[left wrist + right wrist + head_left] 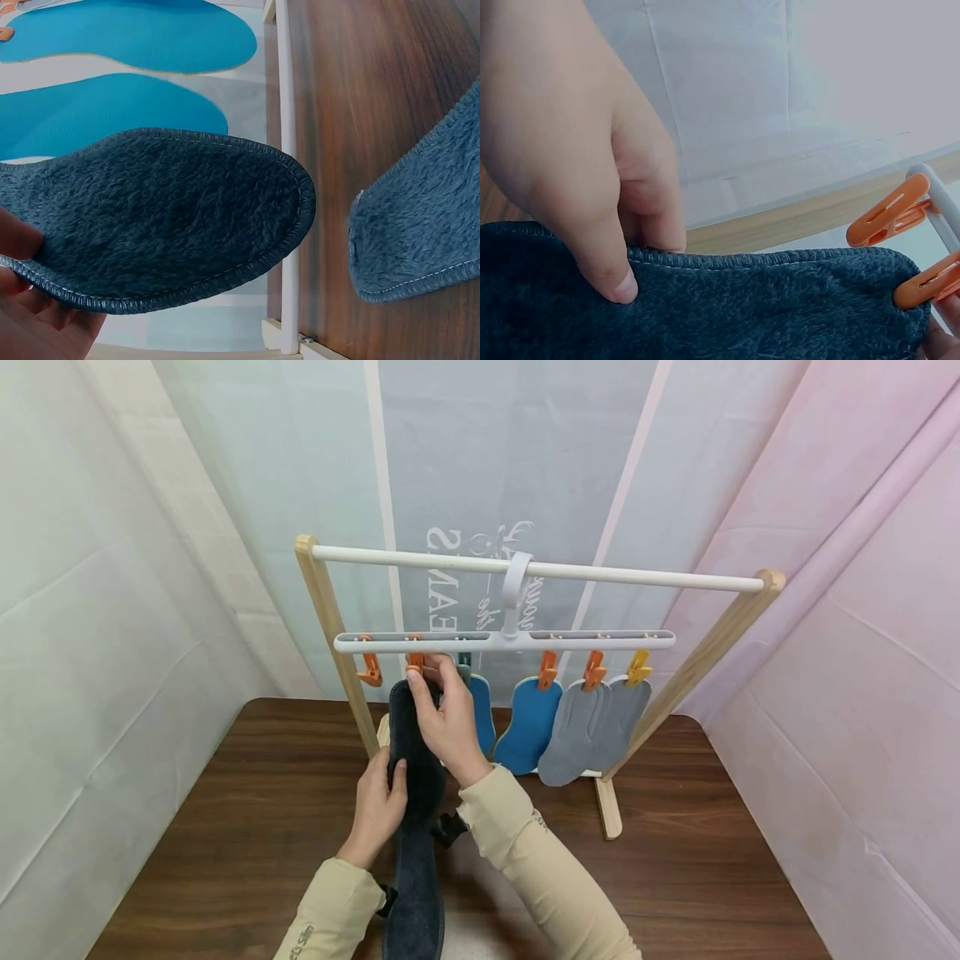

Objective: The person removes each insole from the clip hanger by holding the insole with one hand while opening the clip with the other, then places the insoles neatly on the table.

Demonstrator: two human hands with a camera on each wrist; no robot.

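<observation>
A dark blue-grey fuzzy insole (pixel 411 752) hangs lengthwise below the hanger bar, its stitched border showing in the left wrist view. My left hand (pixel 378 806) pinches its side edge, thumb on the fuzzy face and fingers behind. At the top end, my right hand (pixel 450 722) pinches an orange clothespin (pixel 415 653), whose jaws overlap the insole's end; in the right wrist view only fingertips (pixel 943 334) of that hand show beside the clothespin (pixel 926 285). A matching dark insole (pixel 420 225) lies on the table below.
A white hanger (pixel 510 642) hooks over the rail (pixel 637 575) of a wooden stand. Blue insoles (pixel 527 727) and grey insoles (pixel 577 735) hang from clothespins to the right. An orange clothespin (pixel 367 667) hangs bare at the left end, near the stand's post (pixel 337 635).
</observation>
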